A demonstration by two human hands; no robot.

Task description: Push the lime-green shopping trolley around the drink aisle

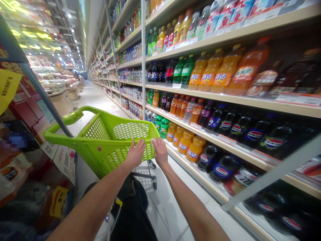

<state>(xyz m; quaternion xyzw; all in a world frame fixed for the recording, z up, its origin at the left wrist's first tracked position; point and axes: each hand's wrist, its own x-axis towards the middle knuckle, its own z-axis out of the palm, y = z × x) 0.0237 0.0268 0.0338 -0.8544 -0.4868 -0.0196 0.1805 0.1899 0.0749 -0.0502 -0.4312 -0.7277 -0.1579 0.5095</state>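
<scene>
A lime-green plastic shopping cart (117,144) with perforated basket walls stands in front of me, turned sideways in the aisle. My left hand (136,153) is hooked over the upper rim of its near side, fingers bent over the edge. At the basket's right-hand corner, my right hand (160,151) grips the rim, with the fingers pointing inward. The two hands are close together but apart. On the far left the cart's curved handle (59,129) shows, and its wheels (154,182) touch the floor below my right hand.
Shelves of drink bottles run along the right, with orange soda bottles (184,142) and dark cola bottles (223,169) on low levels. A slanted metal post (273,175) crosses at lower right. Stacked boxes (59,160) crowd the left. The pale tiled aisle (87,90) stretches ahead.
</scene>
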